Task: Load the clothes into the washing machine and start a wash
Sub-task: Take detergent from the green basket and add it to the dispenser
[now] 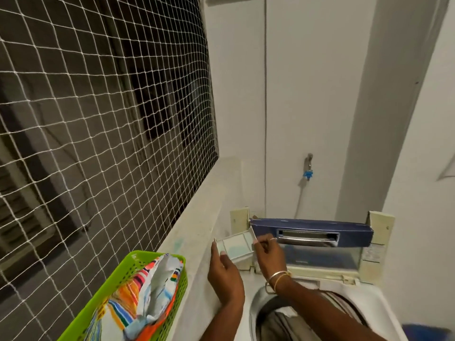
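A top-loading washing machine (376, 306) stands at the lower right with its blue lid (312, 230) folded up and open. Grey and white clothes (283, 323) lie in the drum. A pale rectangular detergent tray (236, 247) sticks out at the machine's back left corner. My left hand (225, 274) grips the tray's left end with thumb and fingers. My right hand (267, 252), with bangles at the wrist, pinches the tray's right edge. A green basket (118, 279) with striped, colourful cloth (147, 291) sits on the ledge at the lower left.
A concrete ledge (197, 230) runs along the machine's left side, under a netted window (98, 119). A water tap (309, 166) with a blue fitting and hose hangs on the white wall behind the machine. A blue object (426, 332) shows at the bottom right corner.
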`<state>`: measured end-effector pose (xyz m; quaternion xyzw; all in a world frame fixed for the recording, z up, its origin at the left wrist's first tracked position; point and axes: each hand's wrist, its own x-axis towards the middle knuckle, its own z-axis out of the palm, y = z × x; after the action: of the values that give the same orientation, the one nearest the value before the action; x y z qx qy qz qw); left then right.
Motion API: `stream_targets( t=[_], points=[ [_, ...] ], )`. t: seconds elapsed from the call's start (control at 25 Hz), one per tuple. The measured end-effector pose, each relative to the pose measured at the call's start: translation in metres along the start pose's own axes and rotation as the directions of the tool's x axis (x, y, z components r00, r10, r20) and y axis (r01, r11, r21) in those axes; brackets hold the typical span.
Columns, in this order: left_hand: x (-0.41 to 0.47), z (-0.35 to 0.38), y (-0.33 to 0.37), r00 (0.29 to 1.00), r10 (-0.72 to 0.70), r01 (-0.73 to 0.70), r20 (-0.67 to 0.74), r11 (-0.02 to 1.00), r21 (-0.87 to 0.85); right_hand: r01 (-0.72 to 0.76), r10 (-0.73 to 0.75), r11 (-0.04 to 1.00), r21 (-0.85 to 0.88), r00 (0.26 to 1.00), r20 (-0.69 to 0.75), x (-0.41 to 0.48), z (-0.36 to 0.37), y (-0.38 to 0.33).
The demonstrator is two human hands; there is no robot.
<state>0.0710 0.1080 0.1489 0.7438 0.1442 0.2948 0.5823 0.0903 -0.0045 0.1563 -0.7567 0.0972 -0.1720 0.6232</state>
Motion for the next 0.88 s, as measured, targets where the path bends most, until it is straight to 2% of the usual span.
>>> stream_targets(
  t=[0.12,0.28,0.44,0.56,0.76,0.88],
  points=[
    [-0.007,0.001,-0.01,0.998,0.022,-0.024,0.06,0.999,0.043,-0.06,0.062,0.998,0.024,0.996,-0.071,-0.019,-0.011,0.013],
    [-0.022,0.009,-0.014,0.979,-0.032,0.021,0.204,0.998,0.053,-0.133,0.134,0.991,0.013,0.977,-0.165,-0.031,-0.03,0.035],
    [-0.045,0.028,-0.026,0.922,-0.089,0.062,0.377,0.994,0.085,-0.162,0.143,0.983,-0.083,0.97,-0.196,-0.037,-0.059,0.067],
    [-0.066,0.048,-0.05,0.865,-0.146,0.085,0.48,0.986,0.145,-0.246,0.212,0.96,-0.131,0.95,-0.229,-0.04,-0.082,0.106],
    [-0.096,0.091,-0.092,0.79,-0.176,0.052,0.587,0.974,0.222,-0.337,0.293,0.928,-0.158,0.923,-0.248,-0.028,-0.117,0.16],
    [-0.107,0.121,-0.113,0.772,-0.268,0.137,0.576,0.955,0.261,-0.34,0.302,0.923,-0.178,0.93,-0.209,-0.012,-0.135,0.183]
  ],
)
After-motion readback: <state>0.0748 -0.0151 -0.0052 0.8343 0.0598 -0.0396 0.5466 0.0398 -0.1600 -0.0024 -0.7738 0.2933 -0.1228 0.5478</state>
